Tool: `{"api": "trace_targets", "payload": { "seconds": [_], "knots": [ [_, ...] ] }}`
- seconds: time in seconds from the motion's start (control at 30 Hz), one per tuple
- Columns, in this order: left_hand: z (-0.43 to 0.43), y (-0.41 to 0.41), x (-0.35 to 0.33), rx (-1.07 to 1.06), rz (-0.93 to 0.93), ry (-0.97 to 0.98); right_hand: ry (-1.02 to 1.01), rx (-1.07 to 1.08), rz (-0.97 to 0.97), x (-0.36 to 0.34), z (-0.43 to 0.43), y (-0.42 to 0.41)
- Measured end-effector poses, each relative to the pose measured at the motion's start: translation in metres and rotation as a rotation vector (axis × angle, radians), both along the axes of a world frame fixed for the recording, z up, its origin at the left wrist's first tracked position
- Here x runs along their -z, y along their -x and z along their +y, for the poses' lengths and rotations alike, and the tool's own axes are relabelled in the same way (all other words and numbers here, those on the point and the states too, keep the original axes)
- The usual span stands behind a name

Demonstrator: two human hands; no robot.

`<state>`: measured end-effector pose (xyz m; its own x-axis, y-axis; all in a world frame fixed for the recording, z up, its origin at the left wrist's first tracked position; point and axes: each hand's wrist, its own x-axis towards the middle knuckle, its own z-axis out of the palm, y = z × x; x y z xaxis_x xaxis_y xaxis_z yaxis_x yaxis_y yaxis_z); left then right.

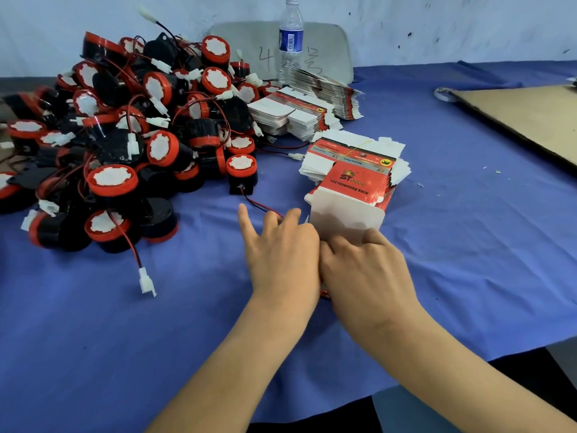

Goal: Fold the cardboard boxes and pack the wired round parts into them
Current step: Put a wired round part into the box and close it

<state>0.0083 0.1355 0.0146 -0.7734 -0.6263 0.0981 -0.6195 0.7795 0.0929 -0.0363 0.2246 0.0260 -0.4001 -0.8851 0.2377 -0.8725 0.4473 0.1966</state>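
Blue cloth (468,245) covers your work table, with a scuffed pale wall (468,26) behind it.

**Task items**
- The wired round parts (125,135), red and black, lie heaped at the left of the table, their leads and white plugs tangled through the pile.
- One single part (241,173) stands apart at the pile's near edge. Its red-and-black lead (259,205) runs toward your left hand.
- The cardboard box (340,225) in work sits at centre front, mostly hidden under your hands. Its white flap (352,201) stands up on the far side.
- A banded stack of flat blanks (352,164) lies just behind that flap. Two more bundles (290,110) lie further back, beside the pile.

**Hands**
- Your left hand (281,254) is at the box's left side. The index finger points straight out and the other fingers bend toward the box edge. Their tips are hidden, so I cannot tell whether they grip.
- Your right hand (368,270) touches the left hand. Its fingers are curled down over the box at the foot of the flap, and it has hold of the box.

**Other items**
- A water bottle (291,42) stands at the back, in front of a grey board (331,48) that leans on the wall.
- A brown cardboard sheet (530,120) lies at the far right, with a tape roll (445,93) at its corner
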Motion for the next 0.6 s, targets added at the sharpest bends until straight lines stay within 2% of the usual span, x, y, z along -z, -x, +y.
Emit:
{"api": "trace_targets", "payload": {
  "seconds": [0.1,0.2,0.27,0.47,0.6],
  "knots": [
    [-0.004,-0.014,0.0,0.057,0.061,-0.096,-0.107,0.004,-0.031,-0.012,-0.007,-0.004],
    [-0.003,-0.034,0.001,0.06,0.323,-0.21,-0.243,-0.005,-0.158,-0.009,-0.014,0.007],
    [-0.002,-0.043,0.002,0.051,0.416,-0.277,-0.249,-0.016,-0.18,-0.004,-0.015,0.013],
    [-0.002,-0.034,0.001,0.062,0.249,-0.128,-0.201,-0.067,-0.206,0.005,-0.009,0.016],
    [-0.003,-0.032,-0.001,0.043,0.233,-0.108,-0.12,-0.087,-0.359,0.004,-0.005,0.022]
  ]
}}
